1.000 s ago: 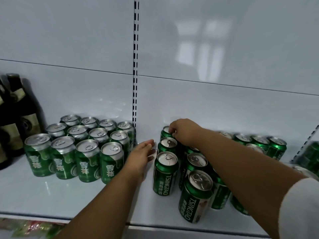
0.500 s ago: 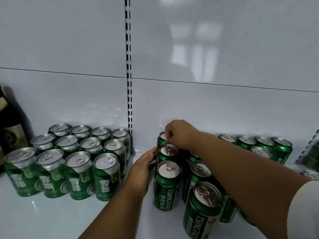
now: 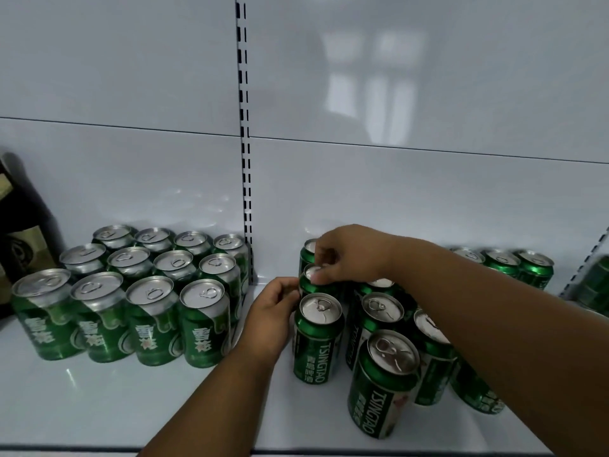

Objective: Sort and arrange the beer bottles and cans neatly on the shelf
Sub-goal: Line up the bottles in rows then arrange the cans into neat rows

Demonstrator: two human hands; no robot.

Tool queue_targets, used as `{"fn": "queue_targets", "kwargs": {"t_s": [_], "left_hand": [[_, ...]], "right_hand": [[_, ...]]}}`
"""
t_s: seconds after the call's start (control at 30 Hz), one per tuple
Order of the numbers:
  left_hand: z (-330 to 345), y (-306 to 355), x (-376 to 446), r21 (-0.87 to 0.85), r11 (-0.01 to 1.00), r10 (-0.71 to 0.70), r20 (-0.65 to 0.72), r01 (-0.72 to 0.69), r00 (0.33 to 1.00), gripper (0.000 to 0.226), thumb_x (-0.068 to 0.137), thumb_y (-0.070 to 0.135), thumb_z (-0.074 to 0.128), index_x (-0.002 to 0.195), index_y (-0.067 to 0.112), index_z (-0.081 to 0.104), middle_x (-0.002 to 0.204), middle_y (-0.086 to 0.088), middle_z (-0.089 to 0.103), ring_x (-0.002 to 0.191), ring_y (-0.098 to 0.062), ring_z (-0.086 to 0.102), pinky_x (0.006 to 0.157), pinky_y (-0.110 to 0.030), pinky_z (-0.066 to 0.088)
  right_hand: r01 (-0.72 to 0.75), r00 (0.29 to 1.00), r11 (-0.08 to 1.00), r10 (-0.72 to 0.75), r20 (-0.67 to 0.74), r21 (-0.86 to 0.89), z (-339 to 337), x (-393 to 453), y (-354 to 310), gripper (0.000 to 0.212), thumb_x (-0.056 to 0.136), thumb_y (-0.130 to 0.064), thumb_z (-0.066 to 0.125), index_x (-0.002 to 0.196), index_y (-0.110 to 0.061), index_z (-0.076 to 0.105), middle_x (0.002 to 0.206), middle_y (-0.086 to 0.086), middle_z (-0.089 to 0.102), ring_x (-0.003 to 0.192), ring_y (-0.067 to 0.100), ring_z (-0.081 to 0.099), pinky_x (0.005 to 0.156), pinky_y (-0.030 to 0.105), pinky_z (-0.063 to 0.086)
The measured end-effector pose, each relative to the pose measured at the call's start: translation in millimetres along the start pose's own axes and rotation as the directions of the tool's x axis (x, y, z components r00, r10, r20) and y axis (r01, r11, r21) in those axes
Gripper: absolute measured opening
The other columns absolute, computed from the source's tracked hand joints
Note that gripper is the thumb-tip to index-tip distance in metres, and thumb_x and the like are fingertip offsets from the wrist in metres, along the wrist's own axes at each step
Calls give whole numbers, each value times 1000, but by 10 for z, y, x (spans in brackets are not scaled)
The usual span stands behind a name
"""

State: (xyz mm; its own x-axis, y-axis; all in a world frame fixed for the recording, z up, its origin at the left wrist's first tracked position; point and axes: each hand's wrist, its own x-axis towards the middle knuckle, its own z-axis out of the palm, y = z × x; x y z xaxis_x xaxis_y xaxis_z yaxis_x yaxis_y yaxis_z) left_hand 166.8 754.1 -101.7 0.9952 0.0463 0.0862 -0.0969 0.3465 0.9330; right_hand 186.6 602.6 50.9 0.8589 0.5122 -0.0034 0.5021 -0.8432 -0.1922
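Note:
Dark green Tsingtao cans stand in a loose cluster on the right half of the white shelf (image 3: 99,407). Its left column has a front can (image 3: 318,338), a middle can (image 3: 308,285) and a back can (image 3: 308,250). My right hand (image 3: 349,255) reaches in over the cluster, its fingertips pinching the middle can's top rim. My left hand (image 3: 273,311) has curled fingers against that can's left side. More Tsingtao cans (image 3: 382,380) stand to the right, partly hidden under my right forearm.
A tidy block of lighter green cans (image 3: 148,291) fills the left half of the shelf. Dark bottles (image 3: 19,232) stand at the far left edge. More green cans (image 3: 514,265) line the back right. A slotted upright (image 3: 245,159) divides the back panel.
My left hand has moved right from the open shelf onto the side of the can column and curled its fingers. My right hand has shifted from the back can to the middle can's top.

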Motion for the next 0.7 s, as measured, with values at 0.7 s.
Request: {"fn": "queue_targets", "kwargs": {"t_s": [0.7], "left_hand": [[36, 87, -98, 262, 965, 47, -194, 6, 980, 15, 94, 9, 62, 82, 15, 67, 82, -14, 71, 76, -26, 64, 79, -50, 55]], "right_hand": [[68, 993, 994, -76, -89, -89, 102, -94, 4, 27, 82, -36, 76, 101, -19, 66, 98, -3, 55, 91, 15, 55, 74, 29, 43]]}}
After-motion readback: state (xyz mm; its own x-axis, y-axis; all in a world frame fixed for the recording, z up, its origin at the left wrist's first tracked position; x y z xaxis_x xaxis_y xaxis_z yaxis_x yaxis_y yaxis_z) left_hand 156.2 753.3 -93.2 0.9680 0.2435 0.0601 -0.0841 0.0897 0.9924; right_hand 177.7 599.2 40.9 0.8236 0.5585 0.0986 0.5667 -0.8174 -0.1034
